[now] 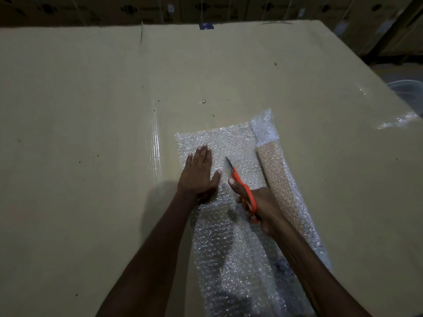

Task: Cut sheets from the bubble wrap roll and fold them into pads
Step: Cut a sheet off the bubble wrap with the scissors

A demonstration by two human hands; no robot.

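A sheet of clear bubble wrap (231, 143) lies flat on the cardboard surface (91, 110) and runs toward me past the bottom edge. My left hand (199, 172) presses flat on its left part, fingers spread. My right hand (258, 207) grips orange-handled scissors (242, 186). Their blades point away from me over the middle of the sheet and look nearly closed. Along the sheet's right side lies the rolled part of the bubble wrap (281, 179), next to my right wrist.
The work surface is a large brown cardboard sheet with clear tape strips at the left (155, 143) and right (398, 121). Stacked cardboard boxes (206, 8) stand behind it. A clear plastic tub (407, 88) sits past the right edge.
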